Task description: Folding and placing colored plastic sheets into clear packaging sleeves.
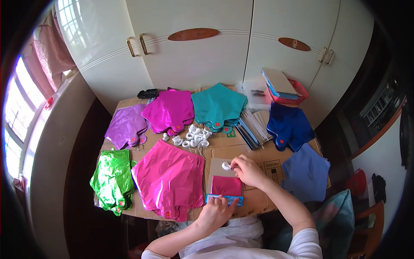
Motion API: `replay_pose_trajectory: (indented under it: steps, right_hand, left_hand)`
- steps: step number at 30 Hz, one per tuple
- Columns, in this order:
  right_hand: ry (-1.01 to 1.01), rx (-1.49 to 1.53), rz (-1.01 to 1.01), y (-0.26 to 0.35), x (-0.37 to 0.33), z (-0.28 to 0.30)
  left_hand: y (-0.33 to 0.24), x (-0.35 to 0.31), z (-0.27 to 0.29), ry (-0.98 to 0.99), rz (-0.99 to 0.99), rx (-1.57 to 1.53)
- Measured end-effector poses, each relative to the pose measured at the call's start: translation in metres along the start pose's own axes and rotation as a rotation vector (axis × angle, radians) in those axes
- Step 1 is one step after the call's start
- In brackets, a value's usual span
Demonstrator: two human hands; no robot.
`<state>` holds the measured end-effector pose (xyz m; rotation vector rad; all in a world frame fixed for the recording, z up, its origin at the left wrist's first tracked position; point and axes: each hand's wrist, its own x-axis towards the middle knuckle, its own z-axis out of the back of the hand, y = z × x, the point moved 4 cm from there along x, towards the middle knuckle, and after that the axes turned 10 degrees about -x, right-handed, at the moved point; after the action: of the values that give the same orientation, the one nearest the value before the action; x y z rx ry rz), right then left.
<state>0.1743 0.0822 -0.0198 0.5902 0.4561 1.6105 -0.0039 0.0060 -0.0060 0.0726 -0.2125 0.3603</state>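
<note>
On the cardboard in front of me lies a grey card (217, 167) with a blue strip (210, 199) along its near edge. A folded pink foil piece (227, 186) rests on the card. My left hand (215, 212) lies over the blue strip, fingers outstretched and thumb apart. Beyond the pink foil, a small coil of white string (226, 165) sits on the card. The bent fingertips of my right hand (248, 170) are pinched together at the coil's right edge. More white string coils (196, 137) are heaped farther off to the left.
Flat foil stacks surround the work spot: pink (170, 179), green (111, 179), lilac (126, 125), magenta (169, 110), teal (219, 105), navy (291, 125) and grey-blue (305, 172). White sticks (257, 125) and a red basket (297, 96) with cards stand at the back right. Cabinets (194, 60) rise behind.
</note>
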Motion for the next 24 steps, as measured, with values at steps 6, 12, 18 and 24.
replay_pose_trajectory:
  steps: [6, 12, 18, 24]
  right_hand:
    - [0.044, -0.04, 0.005, 0.008, 0.009, -0.001]
    - [0.376, -0.058, 0.151, 0.014, 0.01, -0.01]
    - [0.604, 0.154, -0.048, 0.029, 0.0, 0.0]
    - [0.53, 0.441, -0.12, -0.002, -0.004, -0.028]
  left_hand:
    - [0.0, -0.002, 0.0, -0.006, -0.001, -0.024]
    - [0.0, -0.001, 0.0, 0.02, 0.002, -0.034]
    - [-0.001, -0.002, 0.004, 0.014, -0.013, 0.007]
    - [0.001, 0.002, 0.008, 0.087, -0.011, -0.127]
